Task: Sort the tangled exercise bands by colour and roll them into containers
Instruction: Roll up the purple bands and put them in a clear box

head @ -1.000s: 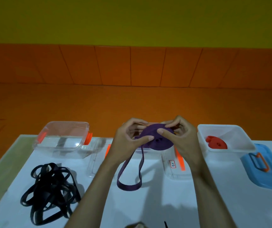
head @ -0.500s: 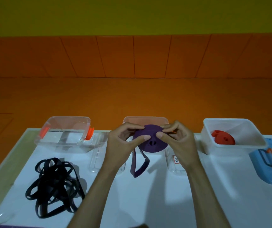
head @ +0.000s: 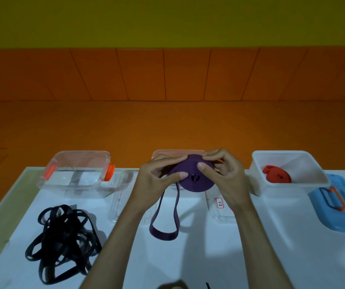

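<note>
Far left on the white table [head: 209, 259] there's a tangled heap of black bands [head: 63, 240] lying loose near the front. Behind it, at the back edge, sits a clear box [head: 77, 172] with orange latches and its top open, and a clear lid [head: 121, 195] lies just to its right. In the middle, the left hand [head: 157, 182] and right hand [head: 226, 178] hold the purple band [head: 192, 180] up above the table, in front of a second box [head: 177, 152]. Most of the band is wound into a flat coil. Both hands' fingers [head: 180, 175] are curled round its rim with the thumbs pressed on the near face, so they're clamped on it from either side. The unrolled end hangs down as a long loop that reaches the table, though I can't tell if it actually touches. By the right wrist lies a labelled lid [head: 219, 205]. Further right, a white box [head: 304, 163] holds a red roll [head: 277, 174] toward its left side. A blue lid [head: 338, 213] with an orange handle lies just beside the box at the table's right edge.
</note>
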Motion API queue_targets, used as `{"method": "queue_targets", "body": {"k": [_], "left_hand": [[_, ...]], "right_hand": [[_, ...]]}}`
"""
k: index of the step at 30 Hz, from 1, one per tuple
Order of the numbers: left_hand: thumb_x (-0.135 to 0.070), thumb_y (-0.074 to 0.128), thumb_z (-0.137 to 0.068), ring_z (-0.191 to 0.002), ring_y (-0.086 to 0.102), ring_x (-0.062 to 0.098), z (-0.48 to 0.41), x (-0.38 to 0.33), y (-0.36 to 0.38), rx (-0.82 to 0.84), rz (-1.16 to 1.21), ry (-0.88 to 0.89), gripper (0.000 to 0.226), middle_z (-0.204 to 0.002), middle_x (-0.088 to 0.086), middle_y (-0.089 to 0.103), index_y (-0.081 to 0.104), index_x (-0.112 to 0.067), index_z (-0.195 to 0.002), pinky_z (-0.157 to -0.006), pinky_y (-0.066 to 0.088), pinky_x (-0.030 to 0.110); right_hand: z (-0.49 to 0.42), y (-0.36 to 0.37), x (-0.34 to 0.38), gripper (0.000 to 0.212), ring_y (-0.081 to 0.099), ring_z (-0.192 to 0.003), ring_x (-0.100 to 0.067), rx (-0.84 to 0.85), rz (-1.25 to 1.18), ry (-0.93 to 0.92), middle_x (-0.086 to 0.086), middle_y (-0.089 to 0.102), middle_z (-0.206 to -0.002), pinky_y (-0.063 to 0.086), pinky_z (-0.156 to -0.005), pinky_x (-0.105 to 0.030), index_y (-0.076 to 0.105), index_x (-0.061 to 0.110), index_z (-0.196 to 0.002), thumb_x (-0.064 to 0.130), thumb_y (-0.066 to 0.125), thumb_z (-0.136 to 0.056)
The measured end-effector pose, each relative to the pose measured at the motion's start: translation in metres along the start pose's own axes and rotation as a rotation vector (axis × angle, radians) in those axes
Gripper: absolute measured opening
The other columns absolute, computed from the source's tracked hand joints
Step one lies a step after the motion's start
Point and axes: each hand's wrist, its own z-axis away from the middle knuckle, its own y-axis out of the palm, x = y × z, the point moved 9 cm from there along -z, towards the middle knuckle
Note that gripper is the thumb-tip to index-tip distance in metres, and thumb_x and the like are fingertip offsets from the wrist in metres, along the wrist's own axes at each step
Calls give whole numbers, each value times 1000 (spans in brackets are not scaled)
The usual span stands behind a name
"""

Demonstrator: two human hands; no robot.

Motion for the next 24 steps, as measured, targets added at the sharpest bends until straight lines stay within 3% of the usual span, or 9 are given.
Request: {"method": "queue_targets", "body": {"k": [3,6,11,16,20,24], "left_hand": [[-8,92,-74,-102,73,16,1,-4,1,-78,-34,8,39,-106,-3,76,75,-12,-109,-84,59,26],[-7,92,-74,-95,74,14,6,-4,5,-155,-20,12,31,-98,-4,75,73,-10,-98,-76,59,23],[-6,87,-78,-100,75,19,2,1,5,-97,55,-23,24,-102,2,79,78,-8,-101,-85,60,29],[-9,86,-81,-102,75,14,4,-11,4,-139,-15,59,22,-103,-3,79,79,-12,-101,-85,58,23],[-9,83,-83,-112,72,16,1,-5,6,-63,3,44,29,-114,-1,77,79,-15,-111,-91,57,26],[-5,79,-87,-119,68,21,-1,-3,4,50,-2,29,35,-121,2,74,76,-13,-121,-95,57,30]], "right_hand": [[-1,-3,0,37,73,-99,-18,-12,33,27,-2,76,-101,62,-78,-39,57,7,-87,25,87,-75],[-3,-7,9,31,72,-93,-16,-38,23,16,4,74,-98,62,-74,-34,67,14,-96,25,87,-75],[-4,-9,2,18,75,-99,-23,-3,-60,45,0,77,-103,61,-79,-38,77,17,-101,18,82,-83],[-4,0,3,30,70,-97,-13,44,41,9,9,71,-94,58,-82,-29,65,12,-92,23,88,-76],[-3,-3,9,29,73,-99,-14,-13,-17,-11,9,75,-100,60,-78,-27,72,11,-103,15,87,-78],[-1,1,2,26,73,-105,-21,45,-37,49,3,76,-107,63,-84,-41,73,14,-105,15,85,-82]]}}
